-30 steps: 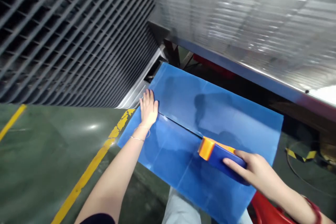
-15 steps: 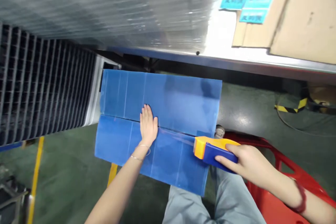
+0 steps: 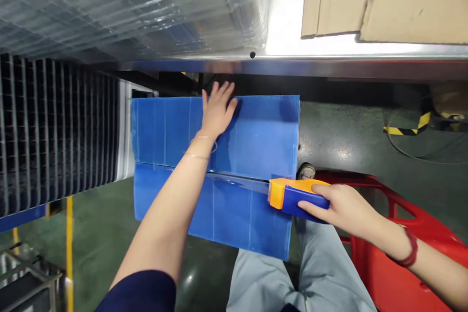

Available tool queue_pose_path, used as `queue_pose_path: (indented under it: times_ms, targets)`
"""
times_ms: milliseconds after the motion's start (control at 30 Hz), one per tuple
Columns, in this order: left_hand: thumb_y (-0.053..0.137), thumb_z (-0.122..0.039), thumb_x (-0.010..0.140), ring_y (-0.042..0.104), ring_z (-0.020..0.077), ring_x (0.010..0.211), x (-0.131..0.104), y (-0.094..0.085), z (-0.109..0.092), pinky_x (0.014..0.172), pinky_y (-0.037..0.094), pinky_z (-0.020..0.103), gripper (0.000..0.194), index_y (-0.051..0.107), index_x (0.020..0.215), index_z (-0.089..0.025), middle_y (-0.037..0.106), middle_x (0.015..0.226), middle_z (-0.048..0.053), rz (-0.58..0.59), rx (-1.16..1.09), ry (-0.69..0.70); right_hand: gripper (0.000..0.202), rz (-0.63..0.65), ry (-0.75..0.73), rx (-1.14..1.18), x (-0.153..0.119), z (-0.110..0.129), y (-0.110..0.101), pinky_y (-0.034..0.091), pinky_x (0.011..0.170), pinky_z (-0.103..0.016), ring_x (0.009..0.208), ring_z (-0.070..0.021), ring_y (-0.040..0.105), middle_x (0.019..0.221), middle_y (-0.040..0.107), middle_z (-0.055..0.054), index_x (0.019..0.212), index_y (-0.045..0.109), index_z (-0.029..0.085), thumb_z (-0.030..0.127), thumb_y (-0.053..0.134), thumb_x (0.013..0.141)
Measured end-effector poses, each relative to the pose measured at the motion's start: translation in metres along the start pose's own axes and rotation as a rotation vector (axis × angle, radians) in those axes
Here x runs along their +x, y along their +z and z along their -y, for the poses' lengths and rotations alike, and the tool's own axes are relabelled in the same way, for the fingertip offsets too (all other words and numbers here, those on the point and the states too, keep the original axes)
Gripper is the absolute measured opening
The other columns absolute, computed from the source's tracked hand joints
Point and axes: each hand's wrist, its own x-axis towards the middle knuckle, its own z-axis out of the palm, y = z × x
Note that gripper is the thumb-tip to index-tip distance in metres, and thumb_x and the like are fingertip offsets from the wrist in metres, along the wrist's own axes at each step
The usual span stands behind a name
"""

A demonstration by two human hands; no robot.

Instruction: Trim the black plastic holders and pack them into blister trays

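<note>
A blue corrugated plastic box (image 3: 263,136) is in front of my legs, its two top flaps meeting at a seam. A strip of clear tape (image 3: 234,181) runs along this seam up to the tape dispenser. My right hand (image 3: 334,202) grips the yellow and blue tape dispenser (image 3: 298,197) over the box's right part. My left hand (image 3: 219,109) is open, fingers spread, at the far edge of the far flap; whether the palm presses on it I cannot tell.
Beyond the box runs a metal table (image 3: 285,44) with stacked clear plastic trays (image 3: 204,5) and cardboard sheets (image 3: 413,5). Dark ribbed trays (image 3: 54,131) are stacked at left. A red plastic stool or chair (image 3: 409,263) is at right, beside my leg.
My left hand has moved from the seam to the far edge of the box, and its fingers have spread. The right hand with the tape dispenser stays at nearly the same place over the box.
</note>
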Motion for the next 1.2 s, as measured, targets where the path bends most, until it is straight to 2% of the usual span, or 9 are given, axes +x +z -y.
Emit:
queue_pose_path:
  times_ms: [100,167,300,467,633,833,1033,1133,1200]
  targets:
    - [0.037,-0.035,0.102,0.054,0.0285,0.133,0.012,0.013,-0.011,0.127,0.016,0.055,0.042,0.067,0.126,-0.018,0.068,0.13,0.012,0.013,-0.011,-0.047,0.05,0.007,0.019,-0.003,0.002,0.002,0.001,0.032,0.056,-0.029,0.054,-0.0183,0.054,0.061,0.06,0.0,0.068,0.049,0.023,0.066,0.045,0.093]
    - [0.037,-0.035,0.102,0.057,0.0276,0.127,0.006,0.018,-0.012,0.127,0.018,0.052,0.04,0.068,0.122,-0.017,0.069,0.124,0.012,-0.026,-0.009,-0.053,0.051,0.007,0.025,-0.01,0.005,0.003,-0.001,0.032,0.057,-0.029,0.055,-0.0181,0.054,0.061,0.059,0.0,0.068,0.05,0.023,0.067,0.045,0.093]
    - [0.036,-0.035,0.102,0.057,0.0272,0.127,-0.003,0.023,-0.009,0.127,0.02,0.049,0.041,0.066,0.123,-0.016,0.068,0.123,0.013,-0.055,-0.019,-0.04,0.051,-0.01,0.056,-0.071,0.012,0.007,-0.008,0.032,0.057,-0.029,0.054,-0.0177,0.053,0.06,0.058,0.001,0.07,0.053,0.023,0.069,0.047,0.092]
    - [0.036,-0.036,0.102,0.05,0.0274,0.137,-0.005,0.029,-0.004,0.128,0.018,0.047,0.044,0.06,0.132,-0.015,0.063,0.136,0.014,-0.093,-0.029,0.024,0.051,-0.01,0.068,-0.127,0.017,0.011,-0.01,0.033,0.055,-0.029,0.053,-0.0176,0.056,0.063,0.063,-0.001,0.074,0.061,0.022,0.068,0.048,0.093]
    - [0.037,-0.037,0.102,0.039,0.0274,0.148,-0.007,0.032,-0.005,0.13,0.013,0.045,0.048,0.056,0.139,-0.013,0.058,0.145,0.015,-0.082,-0.023,0.0,0.052,-0.058,0.055,-0.168,0.016,0.012,-0.005,0.035,0.053,-0.028,0.052,-0.0179,0.059,0.062,0.066,-0.001,0.077,0.066,0.022,0.068,0.048,0.093]
    - [0.036,-0.038,0.102,0.037,0.0278,0.15,-0.009,0.033,-0.005,0.13,0.01,0.047,0.05,0.054,0.142,-0.014,0.057,0.148,0.014,-0.092,-0.046,-0.001,0.048,-0.046,0.087,-0.168,0.019,0.017,-0.007,0.037,0.051,-0.028,0.05,-0.0178,0.062,0.063,0.069,-0.001,0.079,0.068,0.022,0.064,0.051,0.093]
    - [0.035,-0.035,0.102,0.03,0.0272,0.154,-0.009,0.031,-0.006,0.13,0.01,0.048,0.054,0.046,0.15,-0.012,0.047,0.158,0.013,-0.045,-0.058,0.0,0.05,-0.032,0.15,-0.223,0.022,0.021,-0.005,0.037,0.05,-0.028,0.052,-0.02,0.064,0.06,0.068,-0.001,0.08,0.071,0.022,0.067,0.053,0.091]
    - [0.033,-0.038,0.103,0.02,0.0266,0.158,-0.027,0.026,-0.005,0.13,0.01,0.051,0.059,0.033,0.158,-0.015,0.033,0.167,0.011,0.016,-0.094,0.01,0.052,-0.013,0.179,-0.28,0.022,0.025,-0.003,0.036,0.052,-0.03,0.058,-0.0238,0.068,0.062,0.07,-0.003,0.086,0.072,0.022,0.068,0.051,0.092]
    - [0.031,-0.042,0.103,0.014,0.0263,0.159,-0.058,0.021,0.005,0.129,0.01,0.053,0.062,0.027,0.16,-0.019,0.023,0.17,0.01,0.031,-0.108,-0.032,0.051,0.005,0.196,-0.308,0.022,0.028,-0.003,0.036,0.054,-0.03,0.062,-0.0261,0.07,0.065,0.071,-0.003,0.089,0.073,0.022,0.068,0.05,0.094]
